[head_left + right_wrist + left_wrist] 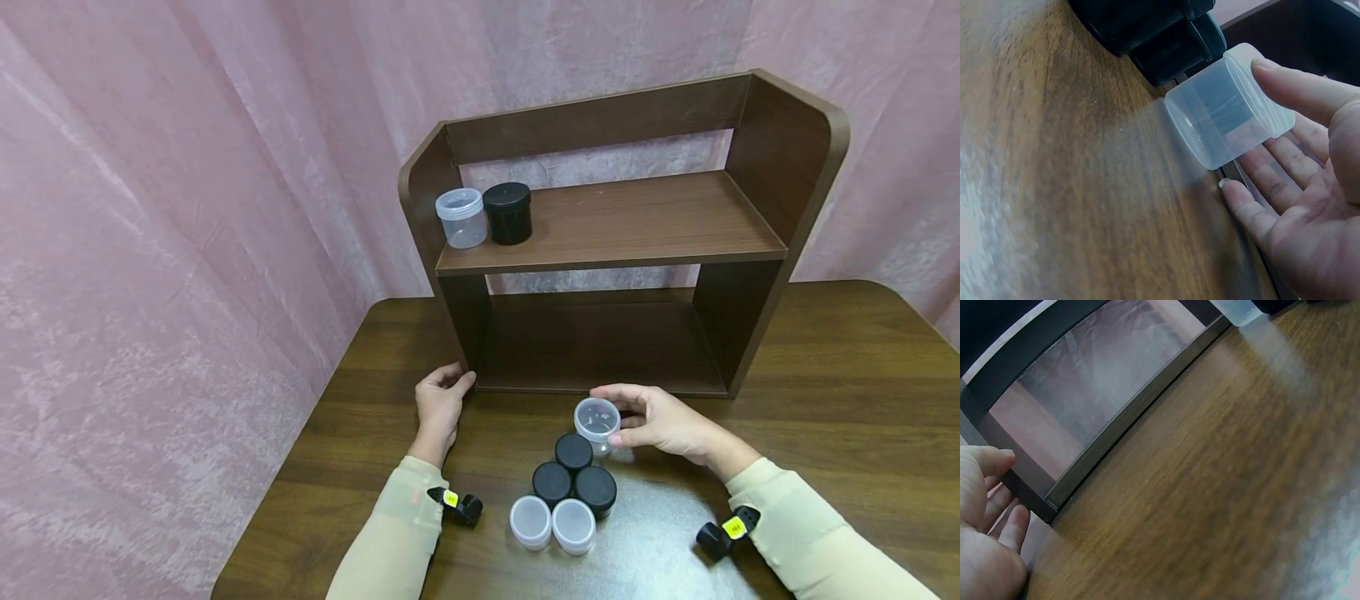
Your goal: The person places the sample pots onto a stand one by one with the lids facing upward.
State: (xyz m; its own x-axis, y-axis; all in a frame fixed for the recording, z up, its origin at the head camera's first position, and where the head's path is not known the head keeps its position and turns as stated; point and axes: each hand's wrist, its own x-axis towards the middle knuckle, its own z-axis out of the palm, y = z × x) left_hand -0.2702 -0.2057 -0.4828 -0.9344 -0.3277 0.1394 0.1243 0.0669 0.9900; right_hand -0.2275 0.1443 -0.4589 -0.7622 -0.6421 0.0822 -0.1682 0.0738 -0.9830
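My right hand [648, 421] holds a clear plastic jar [597, 419] by its lid, thumb on the near side and fingers round the far side. In the right wrist view, the base of this jar [1210, 112] is close to the tabletop, beside black jars [1166, 44]. Three black-lidded jars [573, 452] stand clustered just in front of it, with two white-lidded translucent jars [530, 522] nearer still. At the lower left corner of the brown two-tier shelf [611, 263], my left hand [440, 406] grips the side panel's edge between thumb and fingers.
On the shelf's upper tier, a translucent jar [462, 218] and a black jar [507, 214] stand side by side at the left end. The shelf rests on a wooden table [847, 433]. Behind it hangs a pink curtain [225, 192].
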